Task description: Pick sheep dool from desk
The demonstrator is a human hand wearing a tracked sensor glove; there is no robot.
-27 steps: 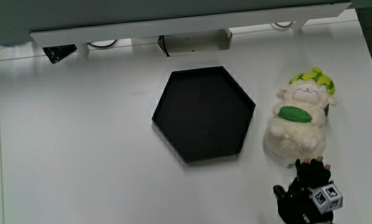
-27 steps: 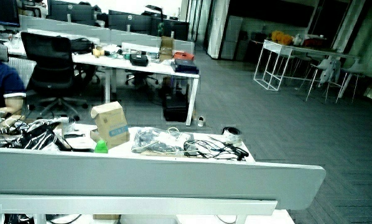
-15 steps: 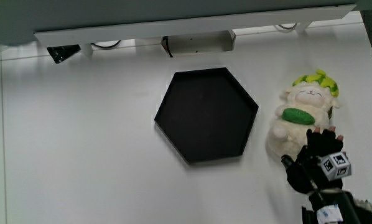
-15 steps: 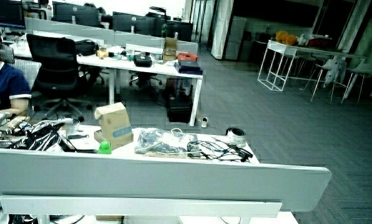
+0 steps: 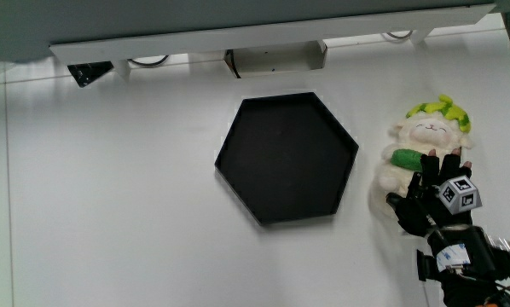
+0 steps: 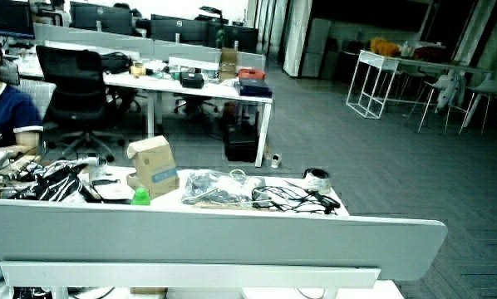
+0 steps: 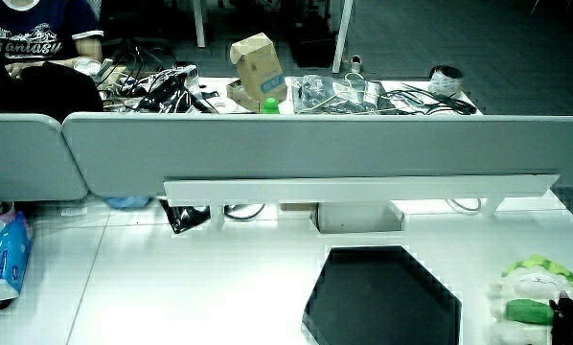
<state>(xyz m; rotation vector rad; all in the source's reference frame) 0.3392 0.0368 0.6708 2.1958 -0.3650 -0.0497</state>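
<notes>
A cream sheep doll point(image 5: 419, 136) with a green-and-yellow cap and a green patch on its belly lies on the white table point(image 5: 118, 188), beside a black hexagonal tray point(image 5: 286, 158). The gloved hand point(image 5: 437, 189) lies over the doll's lower body, its fingers spread and resting on the plush, with the patterned cube point(image 5: 460, 194) on its back. The fingers have not closed around the doll. In a side view the doll point(image 7: 528, 287) shows at the table's edge beside the tray point(image 7: 382, 292), with only the fingertips point(image 7: 572, 309) in the picture.
A low grey partition point(image 7: 315, 144) runs along the table, with a white cable box point(image 5: 276, 58) under it. A side view shows only that partition point(image 6: 207, 237) and office desks past it.
The hand has moved forward from the table's near edge onto the doll's lower body. The doll and the tray have not moved.
</notes>
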